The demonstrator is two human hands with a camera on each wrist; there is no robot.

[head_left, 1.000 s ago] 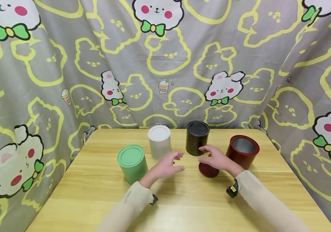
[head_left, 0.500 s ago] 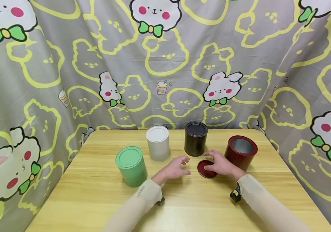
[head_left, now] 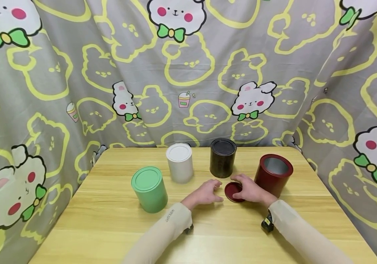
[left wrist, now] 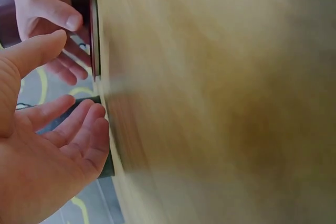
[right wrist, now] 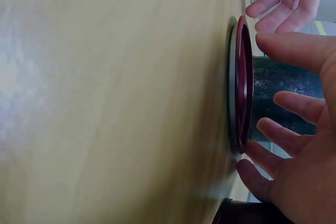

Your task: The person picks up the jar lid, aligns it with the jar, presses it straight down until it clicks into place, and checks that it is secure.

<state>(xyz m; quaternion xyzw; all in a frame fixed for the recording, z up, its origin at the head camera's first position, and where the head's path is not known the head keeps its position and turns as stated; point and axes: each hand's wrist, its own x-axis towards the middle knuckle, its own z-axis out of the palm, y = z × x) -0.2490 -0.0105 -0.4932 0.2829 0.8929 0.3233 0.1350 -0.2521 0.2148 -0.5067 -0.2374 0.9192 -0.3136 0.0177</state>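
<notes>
A dark red round lid (head_left: 230, 191) lies flat on the wooden table. Over its right side my right hand (head_left: 250, 190) hovers with spread, slightly bent fingers. In the right wrist view the lid (right wrist: 242, 85) stands close to those fingertips; whether one touches its rim I cannot tell. Just left of the lid is my left hand (head_left: 206, 192), its fingers loosely bent and nothing in them. The left wrist view has this hand (left wrist: 58, 135) palm up in frame, facing the other hand. Beside my right hand stands a dark red can (head_left: 268, 181) without a lid, its grey inside visible.
Behind the lid stands a black can (head_left: 222, 161) with its lid on. A white can (head_left: 180, 168) and a green can (head_left: 152, 196), both lidded, stand to the left. A patterned curtain (head_left: 205, 66) encloses the table (head_left: 109, 220) at the back and sides.
My left hand has moved right toward the lid. The right hand has come down and back over the lid's right side. Cans and lid stay in place; the head view has shifted slightly.
</notes>
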